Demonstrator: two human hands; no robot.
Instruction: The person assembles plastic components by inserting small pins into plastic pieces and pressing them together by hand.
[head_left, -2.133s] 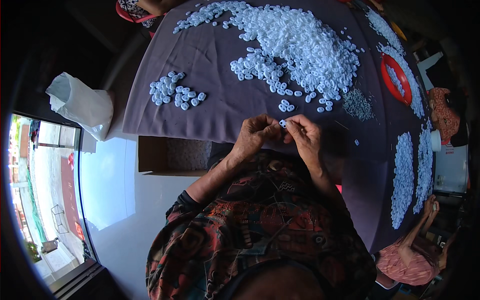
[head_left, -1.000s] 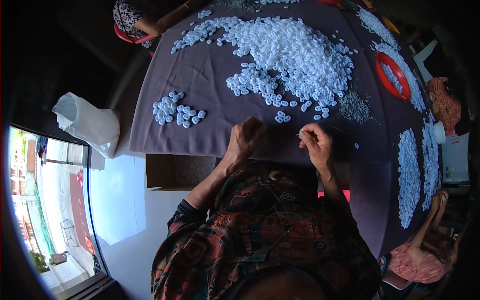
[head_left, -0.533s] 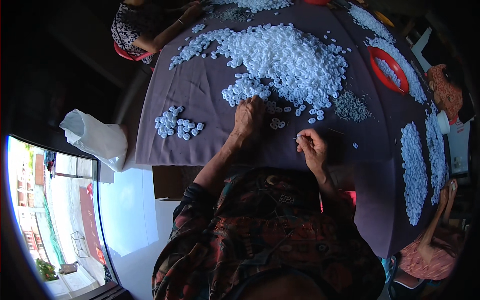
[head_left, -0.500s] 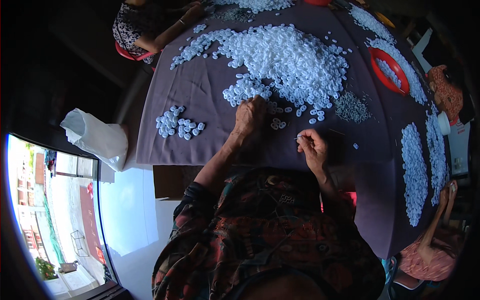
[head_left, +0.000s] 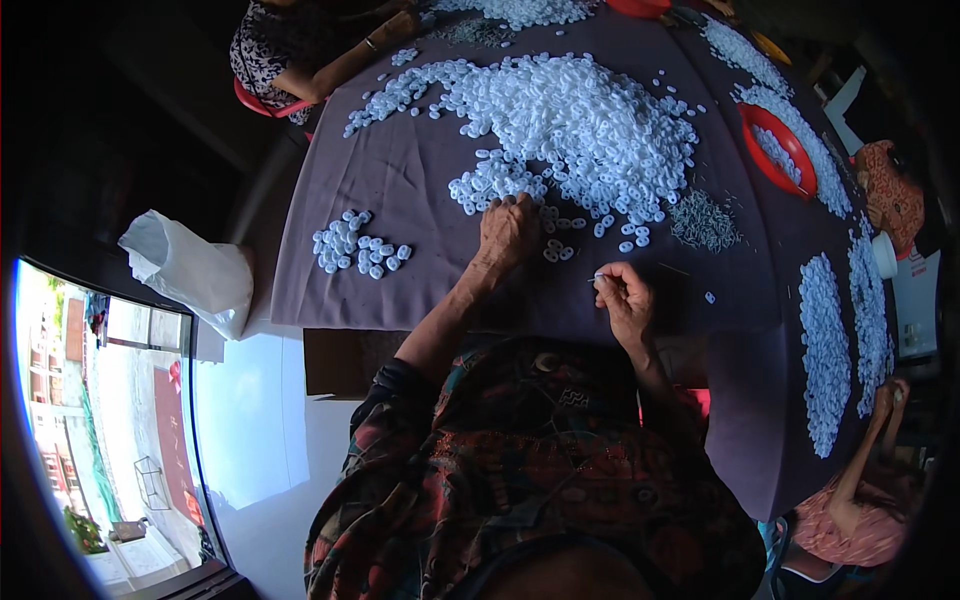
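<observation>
Left hand [head_left: 506,232] reaching, fingers curled, into big white ring heap [head_left: 580,120]; right hand [head_left: 625,300] pinching thin pin [head_left: 597,276]. Small finished pile [head_left: 360,245] near left table edge; bulk remaining.

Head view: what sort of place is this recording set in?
Probably a small hand-assembly workplace, perhaps home-based. A purple-clothed table carries a big heap of small white rings and a red bowl; other people sit around it. The left hand reaches into the rings; the right hand pinches something thin.

The scene is viewed from one head-worn fisheye camera, aimed steeply down over the near desk [head_left: 420,200] edge.
</observation>
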